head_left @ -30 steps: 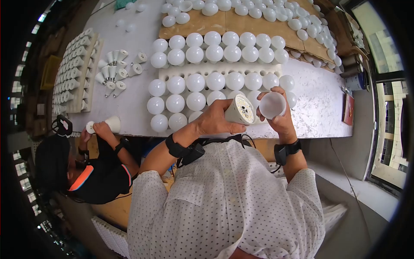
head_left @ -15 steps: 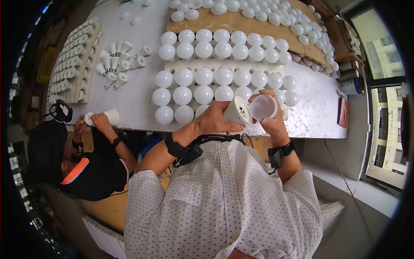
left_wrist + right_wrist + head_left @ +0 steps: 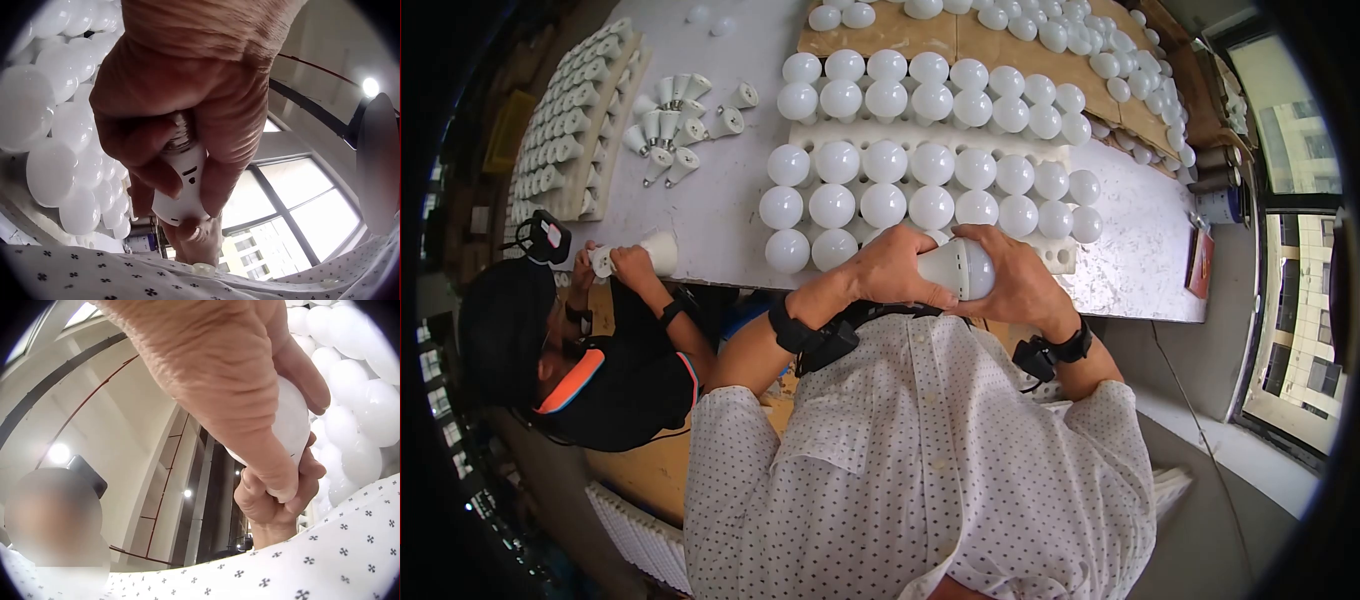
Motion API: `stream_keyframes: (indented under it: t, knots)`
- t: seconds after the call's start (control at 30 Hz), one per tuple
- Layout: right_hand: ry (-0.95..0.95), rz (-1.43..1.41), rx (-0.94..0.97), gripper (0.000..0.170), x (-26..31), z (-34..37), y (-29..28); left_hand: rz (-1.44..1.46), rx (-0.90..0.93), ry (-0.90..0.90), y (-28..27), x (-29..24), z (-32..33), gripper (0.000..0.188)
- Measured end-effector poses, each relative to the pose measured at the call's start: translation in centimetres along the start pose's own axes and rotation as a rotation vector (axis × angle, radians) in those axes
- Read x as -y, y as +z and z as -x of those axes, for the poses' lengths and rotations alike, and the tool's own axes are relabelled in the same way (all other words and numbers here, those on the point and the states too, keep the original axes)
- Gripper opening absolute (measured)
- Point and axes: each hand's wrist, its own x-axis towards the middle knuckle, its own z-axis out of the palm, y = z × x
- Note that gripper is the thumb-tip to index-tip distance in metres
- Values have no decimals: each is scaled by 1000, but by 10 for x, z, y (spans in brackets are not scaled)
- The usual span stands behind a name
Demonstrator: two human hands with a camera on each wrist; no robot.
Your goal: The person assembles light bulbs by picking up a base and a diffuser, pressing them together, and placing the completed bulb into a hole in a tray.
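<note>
Between both hands, in front of the shirt, lies a light bulb on its side: a white slotted bulb base [image 3: 941, 267] with a round white cover [image 3: 977, 269] seated on its wide end. My left hand [image 3: 892, 268] grips the base; in the left wrist view its fingers wrap the metal screw cap [image 3: 181, 132] and the white body [image 3: 185, 190]. Around the cover curl the fingers and thumb of my right hand [image 3: 1022, 282]. The right wrist view shows the white cover [image 3: 292, 414] partly hidden under that hand.
Foam trays [image 3: 855, 130] with rows of finished-looking bulbs [image 3: 836, 161] stand just beyond the hands. Loose covers [image 3: 1053, 37] lie on brown cardboard [image 3: 880, 38] behind. To the left are loose bases [image 3: 667, 123], a full rack [image 3: 572, 130] and a seated person [image 3: 615, 370] handling another bulb.
The right hand has brought the open cover leftward onto the base, hiding the circuit board. The left hand keeps its hold on the base. The head view has shifted slightly.
</note>
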Motion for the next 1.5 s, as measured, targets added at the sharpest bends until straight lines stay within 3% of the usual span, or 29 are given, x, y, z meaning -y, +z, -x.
stream_keyframes:
  t: [0.2, 0.3, 0.37, 0.4, 0.57, 0.93, 1.13, 1.2, 1.23, 1.27, 1.3, 1.33, 1.4, 1.47, 1.5]
  knots:
    - [25, 95, 49, 72, 3, -2, 0, 36, -6, -8, 2, 7, -1, 42]
    - [-63, 17, 14, 70, -8, -8, 8, -15, -16, -27, 1, 5, -3, 46]
    - [-356, -90, -154, 68, -10, -13, 14, -13, -29, 51, 1, 5, -3, 47]
    - [-353, -92, -156, 68, -12, -13, 17, -14, -46, 136, 0, 5, -4, 48]
    - [-385, -331, -203, 49, -21, -8, 24, -71, 20, 96, -1, -12, -3, 46]
    - [-283, -349, -320, 44, -28, 10, 20, -131, 177, 67, 10, -11, -26, 45]
    - [-255, -357, -342, 47, -35, 22, 22, -262, 158, 198, 16, -6, -41, 46]
    - [-250, -363, -332, 49, -43, 20, 16, -83, 209, 63, 14, -14, -44, 47]
    - [-230, -292, -336, 58, -45, 20, 15, -86, 210, 65, 14, -12, -46, 47]
    - [-215, -222, -335, 67, -47, 18, 13, -15, 259, -44, 14, -7, -50, 50]
    - [-60, -572, -378, 85, -40, 19, 17, 53, 304, -150, 13, -5, -54, 53]
    - [-61, -577, -381, 85, -39, 18, 14, 50, 304, -155, 13, -6, -55, 53]
    - [6, -511, -361, 90, -41, 22, 6, 310, 277, -164, 17, -7, -56, 54]
    - [86, -490, -504, 66, -57, 29, 0, 256, 308, -140, 11, 3, -58, 58]
    - [148, -422, -609, 61, -65, 38, -7, 172, 64, 26, 4, 10, -54, 55]
